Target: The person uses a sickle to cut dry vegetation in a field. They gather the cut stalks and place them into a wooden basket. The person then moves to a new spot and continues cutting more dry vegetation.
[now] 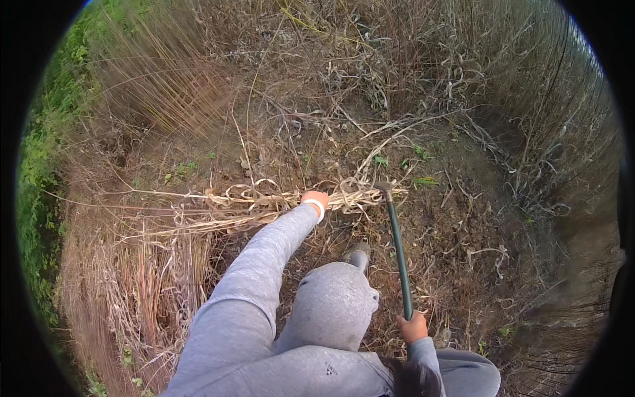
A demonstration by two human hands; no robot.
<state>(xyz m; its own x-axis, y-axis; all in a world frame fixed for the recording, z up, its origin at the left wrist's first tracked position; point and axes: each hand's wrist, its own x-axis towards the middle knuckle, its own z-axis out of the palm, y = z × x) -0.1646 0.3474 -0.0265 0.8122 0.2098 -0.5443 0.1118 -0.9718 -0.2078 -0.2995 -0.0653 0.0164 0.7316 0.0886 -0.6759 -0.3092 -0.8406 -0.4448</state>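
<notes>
My left hand (315, 199), with a white band at the wrist, grips a bundle of dry stalks (352, 199) that lies crosswise just above the ground. The stalks are pale, with curled dry leaves, and their thin ends reach far to the left. At the lower right my right hand (412, 327) is closed around the green handle of a long-handled hand tool (398, 248). Its small metal head (382, 185) is at the right end of the bundle; whether it touches the stalks I cannot tell, and the blade's shape is unclear.
A pile of cut dry stalks (154, 288) lies at the lower left. Standing dry stems (168, 84) rise at the upper left, with more (536, 64) at the upper right. Green plants (37, 164) line the far left edge. Leaf litter and small green weeds (381, 160) cover the soil.
</notes>
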